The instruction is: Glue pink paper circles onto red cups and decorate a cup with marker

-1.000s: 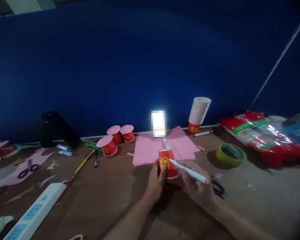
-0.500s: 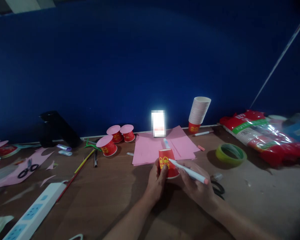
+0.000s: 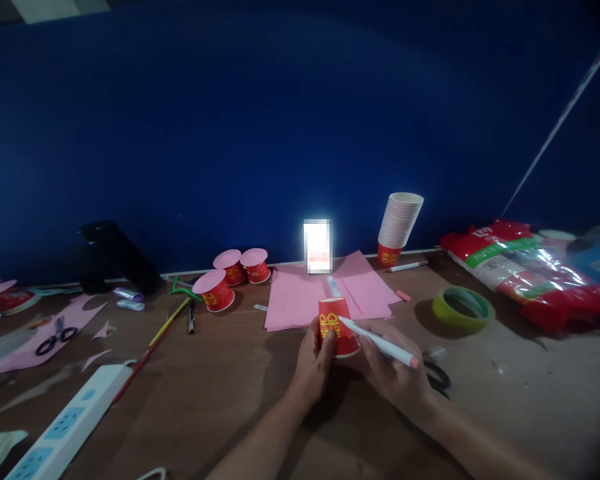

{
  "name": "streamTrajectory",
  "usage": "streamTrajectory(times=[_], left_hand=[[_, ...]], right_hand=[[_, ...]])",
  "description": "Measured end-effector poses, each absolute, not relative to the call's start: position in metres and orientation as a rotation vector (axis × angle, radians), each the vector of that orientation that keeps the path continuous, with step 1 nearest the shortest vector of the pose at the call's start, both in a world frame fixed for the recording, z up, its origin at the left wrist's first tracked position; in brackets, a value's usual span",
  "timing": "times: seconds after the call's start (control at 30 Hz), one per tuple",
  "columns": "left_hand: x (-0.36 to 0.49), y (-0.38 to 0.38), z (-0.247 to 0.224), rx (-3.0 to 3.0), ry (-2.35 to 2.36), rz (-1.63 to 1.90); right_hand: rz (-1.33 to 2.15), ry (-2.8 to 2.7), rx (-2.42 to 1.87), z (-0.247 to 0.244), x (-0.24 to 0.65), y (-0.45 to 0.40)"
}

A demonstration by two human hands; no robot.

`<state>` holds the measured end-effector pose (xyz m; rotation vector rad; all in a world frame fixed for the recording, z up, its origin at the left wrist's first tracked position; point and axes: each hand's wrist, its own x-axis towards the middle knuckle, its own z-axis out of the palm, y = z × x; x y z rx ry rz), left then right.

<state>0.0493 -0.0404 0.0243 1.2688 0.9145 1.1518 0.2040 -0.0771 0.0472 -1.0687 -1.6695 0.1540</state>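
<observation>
My left hand (image 3: 314,360) is wrapped round the side of a red paper cup (image 3: 344,340) with yellow print, held upside down with its rim at the bottom. In my right hand (image 3: 397,373) is a white marker (image 3: 383,341) with a pinkish end; its tip meets or nearly meets the cup's printed side. Whether the tip leaves a mark is too small to tell. Behind the cup lie pink paper sheets (image 3: 295,297), with a pale blue-and-white pen (image 3: 333,287) on them. A bright, pixelated upright panel (image 3: 317,247) stands at their back edge.
Red cups topped with pink discs (image 3: 214,291) stand left of the paper. At right are stacked paper cups (image 3: 400,223), a roll of yellow-green tape (image 3: 463,323) and a red plastic bag (image 3: 510,247). Scissors (image 3: 55,340) and a power strip (image 3: 75,417) lie at left.
Almost nothing differs. The cup and marker appear shifted very slightly to the right, along with a small shift of the view; both hands keep their hold.
</observation>
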Motion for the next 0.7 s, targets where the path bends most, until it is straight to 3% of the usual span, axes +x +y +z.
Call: streamTrajectory(times=[0.7], left_hand=[[0.0489,-0.0392,0.0215,1.361,0.934,1.122]], right_hand=[[0.118,-1.68,-1.054,0.0492,0.2034,-0.0772]])
